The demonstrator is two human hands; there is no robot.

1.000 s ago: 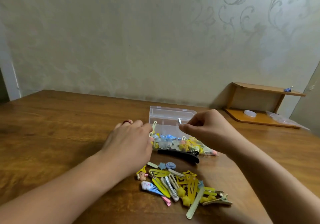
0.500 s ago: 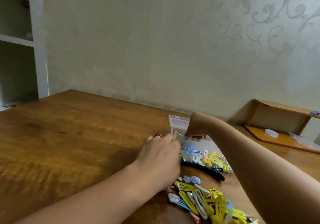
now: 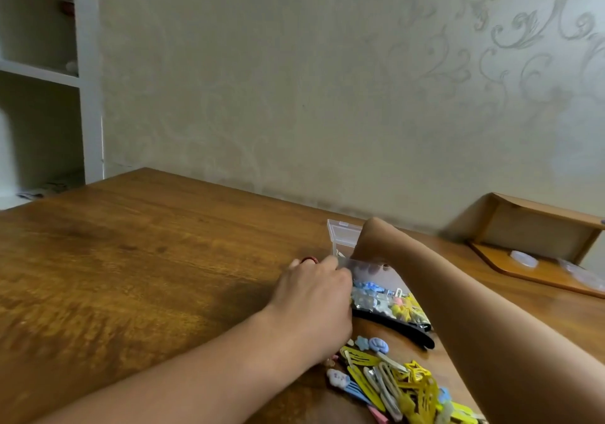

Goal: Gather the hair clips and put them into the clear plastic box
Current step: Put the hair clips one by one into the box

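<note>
- Fingers of the left hand (image 3: 314, 296) curl against the near-left edge of the clear plastic box (image 3: 366, 266) on the brown wooden table (image 3: 147, 260); whether they pinch a clip cannot be told.
- Right hand (image 3: 368, 246) dips into the box, fingers hidden; best release low there.
- Loose pile of yellow, blue and white hair clips (image 3: 393, 381) waits nearby, beside a black claw clip (image 3: 406, 328).
</note>
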